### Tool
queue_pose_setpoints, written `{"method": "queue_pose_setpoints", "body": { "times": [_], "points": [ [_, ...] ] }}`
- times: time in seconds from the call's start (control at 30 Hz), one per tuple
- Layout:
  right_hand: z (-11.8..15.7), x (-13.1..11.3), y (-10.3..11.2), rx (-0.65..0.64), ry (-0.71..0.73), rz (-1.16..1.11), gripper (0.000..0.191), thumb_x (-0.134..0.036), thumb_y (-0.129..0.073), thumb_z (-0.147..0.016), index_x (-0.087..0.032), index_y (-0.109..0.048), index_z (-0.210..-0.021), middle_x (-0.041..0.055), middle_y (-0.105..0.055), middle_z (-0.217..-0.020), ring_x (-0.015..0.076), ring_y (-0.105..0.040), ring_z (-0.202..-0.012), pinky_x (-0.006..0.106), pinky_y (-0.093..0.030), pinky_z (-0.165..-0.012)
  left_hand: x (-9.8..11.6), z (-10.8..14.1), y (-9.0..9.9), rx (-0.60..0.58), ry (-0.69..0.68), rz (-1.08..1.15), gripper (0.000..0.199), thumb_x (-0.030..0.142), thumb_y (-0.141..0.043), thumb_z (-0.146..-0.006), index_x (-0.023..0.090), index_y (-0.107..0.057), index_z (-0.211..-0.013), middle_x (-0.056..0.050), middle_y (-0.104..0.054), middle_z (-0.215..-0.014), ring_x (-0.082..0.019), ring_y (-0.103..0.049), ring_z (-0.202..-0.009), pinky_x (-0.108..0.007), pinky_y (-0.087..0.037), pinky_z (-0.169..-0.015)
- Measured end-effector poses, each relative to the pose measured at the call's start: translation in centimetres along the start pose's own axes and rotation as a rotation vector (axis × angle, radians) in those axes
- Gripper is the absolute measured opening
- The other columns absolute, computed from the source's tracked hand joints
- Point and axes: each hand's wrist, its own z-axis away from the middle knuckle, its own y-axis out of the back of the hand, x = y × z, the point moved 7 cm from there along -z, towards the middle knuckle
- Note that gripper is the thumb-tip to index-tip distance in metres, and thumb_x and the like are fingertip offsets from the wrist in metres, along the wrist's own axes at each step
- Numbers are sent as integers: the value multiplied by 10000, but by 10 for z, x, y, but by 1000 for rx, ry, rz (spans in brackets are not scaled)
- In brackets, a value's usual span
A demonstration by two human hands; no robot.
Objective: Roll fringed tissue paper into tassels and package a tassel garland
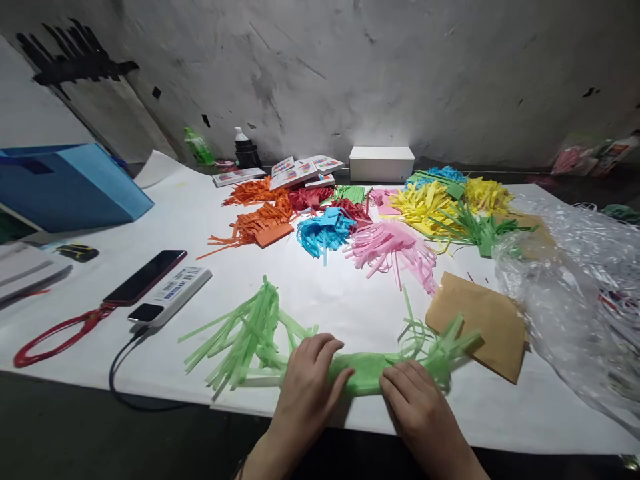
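A strip of green tissue paper [367,373] with fringed ends lies near the table's front edge, between my two hands. My left hand [313,380] rests on its left part, thumb and fingers spread apart over the paper. On the near edge farther right, the bent fingers of my right hand [413,393] press on the paper; its thumb is mostly hidden. Loose green fringe [447,350] fans out beyond my right hand. A separate-looking bunch of green fringe [257,327] lies to the left, and its strips run toward my left hand.
Paper tassels in orange [263,223], blue [325,230], pink [393,247] and yellow [430,207] lie farther back. Brown paper [475,323] and clear plastic wrap [565,320] are at right. A phone [147,277], a power bank [173,297] and a blue box [80,183] stand left.
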Motion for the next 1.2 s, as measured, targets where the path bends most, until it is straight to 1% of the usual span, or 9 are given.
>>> {"method": "queue_pose_setpoints", "body": {
  "times": [0.1,0.2,0.37,0.57,0.77,0.93,1.03,1.13,1.2],
  "points": [
    [-2,0,5,-3,-26,-92,241,-16,-445,-919,-156,-640,-899,46,-659,-802,189,-623,-799,381,-469,-874,23,9,4,96,-249,41,257,217,-636,-888,223,-622,-1145,-94,-673,-1200,-301,-559,-1166,-547,-312,-1096],
    [-2,-6,5,-46,-9,-117,201,-94,-456,-949,-157,-640,-1002,67,-671,-902,210,-612,-872,387,-446,-894,31,18,-8,68,-310,101,181,121,-517,-951,239,-649,-910,-13,-713,-957,-219,-593,-1038,-492,-239,-1136],
    [8,-1,6,-23,-39,-96,280,-59,-388,-989,-178,-611,-869,41,-642,-824,187,-569,-796,362,-403,-854,21,25,-14,42,-251,136,217,134,-474,-993,222,-627,-865,12,-697,-841,-192,-601,-893,-443,-297,-1040],
    [11,18,-2,-49,-250,90,319,-181,-373,-1026,-214,-553,-765,25,-571,-736,212,-514,-744,413,-354,-843,10,15,-13,-61,-98,14,217,101,-466,-969,202,-625,-861,-16,-700,-918,-218,-602,-866,-412,-353,-866],
    [1,26,-4,-77,-425,295,334,-240,-382,-1019,-220,-541,-726,51,-561,-717,256,-527,-746,456,-360,-797,11,2,-21,-60,33,-175,165,116,-564,-897,188,-633,-766,-48,-672,-875,-254,-582,-859,-452,-364,-862],
    [-6,8,3,48,-242,76,181,-199,-455,-1009,-214,-628,-961,61,-663,-919,239,-596,-911,480,-325,-993,11,0,-24,-61,27,-190,139,107,-598,-856,190,-627,-748,-48,-661,-847,-256,-584,-846,-450,-399,-843],
    [-3,0,-6,11,-127,-9,242,-130,-442,-1001,-208,-616,-854,17,-638,-787,194,-574,-801,426,-339,-957,10,2,-21,-31,32,-132,80,121,-620,-848,188,-630,-806,-61,-676,-922,-264,-591,-896,-484,-405,-897],
    [-1,4,-8,-2,-145,-40,282,-93,-428,-992,-199,-595,-791,8,-609,-743,174,-540,-733,401,-344,-918,16,7,-11,80,-83,-15,133,173,-672,-839,208,-643,-964,-87,-671,-1127,-294,-568,-1075,-559,-323,-1049],
    [-2,6,-7,-6,-178,-104,252,-132,-439,-999,-201,-603,-820,10,-616,-769,179,-543,-746,403,-335,-915,21,10,-7,117,-182,32,116,162,-633,-881,239,-648,-966,-58,-679,-1133,-276,-551,-1122,-558,-252,-1114]
  ]
}}
